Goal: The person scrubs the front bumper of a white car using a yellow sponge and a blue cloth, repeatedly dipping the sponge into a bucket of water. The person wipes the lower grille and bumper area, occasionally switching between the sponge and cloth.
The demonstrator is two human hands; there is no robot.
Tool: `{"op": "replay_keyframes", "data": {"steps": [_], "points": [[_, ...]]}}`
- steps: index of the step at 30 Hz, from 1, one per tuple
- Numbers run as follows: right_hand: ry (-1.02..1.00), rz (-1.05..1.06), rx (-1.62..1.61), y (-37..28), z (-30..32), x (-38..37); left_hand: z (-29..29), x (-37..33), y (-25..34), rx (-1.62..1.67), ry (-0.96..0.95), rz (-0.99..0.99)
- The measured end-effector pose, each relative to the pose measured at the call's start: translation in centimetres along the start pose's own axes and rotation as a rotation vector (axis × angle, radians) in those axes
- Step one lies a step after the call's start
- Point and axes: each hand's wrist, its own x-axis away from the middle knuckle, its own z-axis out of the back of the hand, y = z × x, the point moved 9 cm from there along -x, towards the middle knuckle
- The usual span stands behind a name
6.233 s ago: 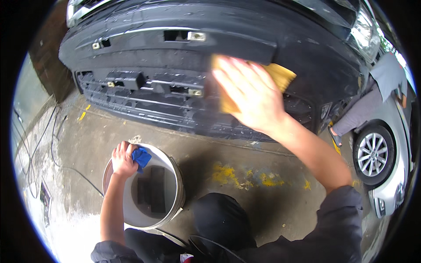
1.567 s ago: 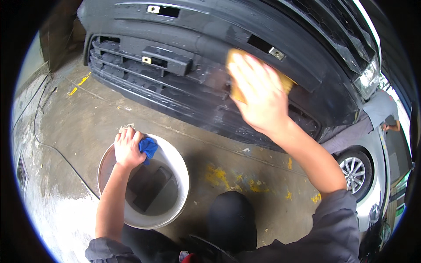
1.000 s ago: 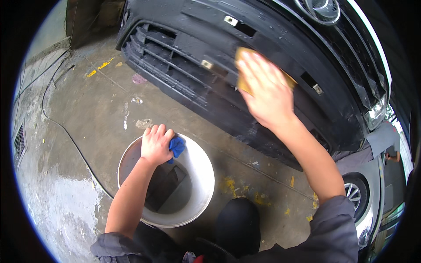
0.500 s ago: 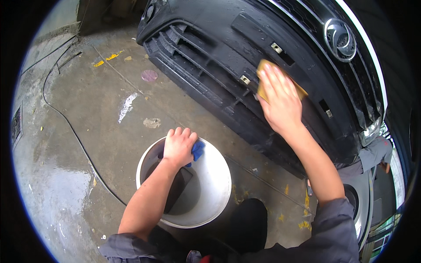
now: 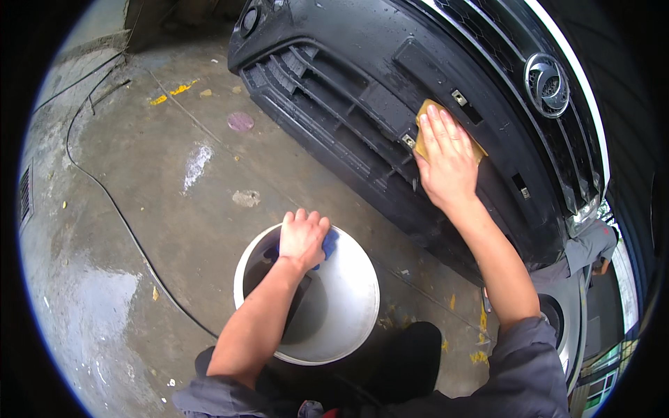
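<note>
Spreading pressure, presumably, right hand, fingers flat, is pressing yellow pad against bumper; left hand, curled, is holding blue rag and bucket rim.

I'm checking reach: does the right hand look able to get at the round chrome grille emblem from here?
Probably yes: the right hand lies flat on a yellow cloth against the bumper, and nothing visible blocks the way up to the chrome grille emblem.

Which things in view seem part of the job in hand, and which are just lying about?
Apparently in use:
yellow cloth under right hand
black bumper it presses on
blue cloth at left hand
white bucket

Apparently just about:
black cable on floor
silver car
</note>
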Motion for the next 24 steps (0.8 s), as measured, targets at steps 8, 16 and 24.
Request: {"op": "replay_keyframes", "data": {"steps": [8, 16, 24], "points": [[-0.001, 0.056, -0.112, -3.5, -0.9, -8.4, -0.5, -0.6, 0.7, 0.056, 0.088, -0.063], [-0.088, -0.171, -0.056, 3.5, 0.9, 6.4, -0.3, 0.0, 0.6, 0.02, 0.111, -0.042], [0.12, 0.056, -0.183, -1.0, -1.1, -3.8, 0.8, -0.2, 1.5, 0.012, 0.169, -0.082]]}}
